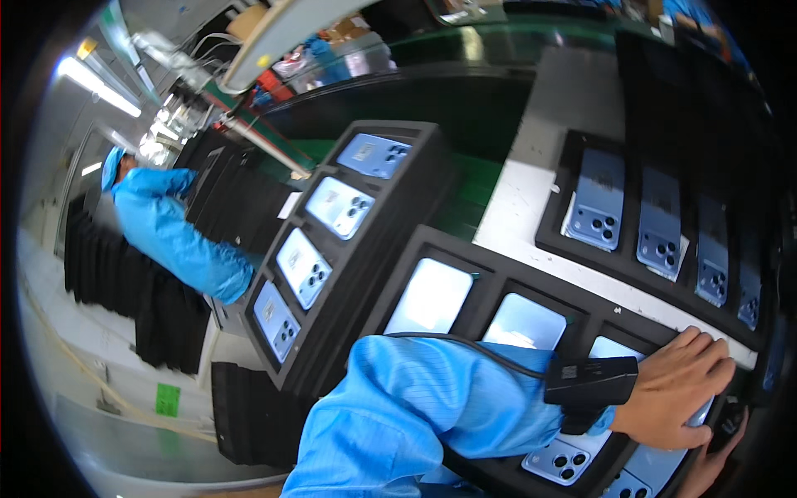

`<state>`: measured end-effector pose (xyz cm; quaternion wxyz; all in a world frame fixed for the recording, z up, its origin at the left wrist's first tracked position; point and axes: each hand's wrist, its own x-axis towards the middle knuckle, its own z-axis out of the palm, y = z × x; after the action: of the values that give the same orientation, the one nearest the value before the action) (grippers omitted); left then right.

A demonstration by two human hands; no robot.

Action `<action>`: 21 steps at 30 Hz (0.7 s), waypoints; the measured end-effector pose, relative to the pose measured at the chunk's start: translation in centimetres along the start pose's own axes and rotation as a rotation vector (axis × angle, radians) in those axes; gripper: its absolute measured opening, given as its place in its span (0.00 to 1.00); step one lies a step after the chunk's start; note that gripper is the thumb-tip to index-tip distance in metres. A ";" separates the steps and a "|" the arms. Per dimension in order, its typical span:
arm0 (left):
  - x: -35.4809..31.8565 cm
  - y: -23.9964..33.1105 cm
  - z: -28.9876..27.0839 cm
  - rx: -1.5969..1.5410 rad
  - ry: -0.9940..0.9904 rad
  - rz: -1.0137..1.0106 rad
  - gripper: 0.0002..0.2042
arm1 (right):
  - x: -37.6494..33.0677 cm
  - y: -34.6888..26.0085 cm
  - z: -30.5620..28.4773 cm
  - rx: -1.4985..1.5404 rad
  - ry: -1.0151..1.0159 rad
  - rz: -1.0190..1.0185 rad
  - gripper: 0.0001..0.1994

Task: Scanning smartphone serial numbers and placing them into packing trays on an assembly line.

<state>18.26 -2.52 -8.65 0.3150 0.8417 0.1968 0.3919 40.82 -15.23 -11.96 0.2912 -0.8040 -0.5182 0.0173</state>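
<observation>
My left hand (677,390), in a blue sleeve with a black box-shaped device (591,380) on the wrist, reaches across a black foam tray (390,290). Its fingers bend down around the upper end of a light blue smartphone (660,461) in the tray's right part; the hand covers much of it. At the lower right edge only a strip of my right hand (712,461) shows, close to that phone, its fingers mostly hidden. Other light blue phones, among them one bare-backed phone (432,297), lie in the tray's cutouts, partly under my forearm.
A stack of black foam trays (415,178) holding phones stands to the left. Another phone tray (552,228) lies on the white surface (515,203) beyond. A co-worker in blue (170,220) is at far left, beside piled black trays (141,303).
</observation>
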 end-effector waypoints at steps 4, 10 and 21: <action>-0.6 -1.0 -0.2 -0.041 0.061 -0.002 0.20 | -0.8 -4.2 -1.4 -0.096 -0.003 0.030 0.32; -0.3 -1.0 -0.1 -0.022 0.098 0.000 0.20 | -1.5 -4.7 -2.0 -0.104 -0.029 0.069 0.32; 0.0 -1.4 1.2 0.009 0.101 -0.015 0.19 | -1.1 1.0 -2.2 0.461 0.741 -0.257 0.25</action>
<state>19.10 -1.91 -10.22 0.3038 0.8207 0.2203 0.4309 41.92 -17.43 -10.90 0.6282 -0.5992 -0.4573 -0.1931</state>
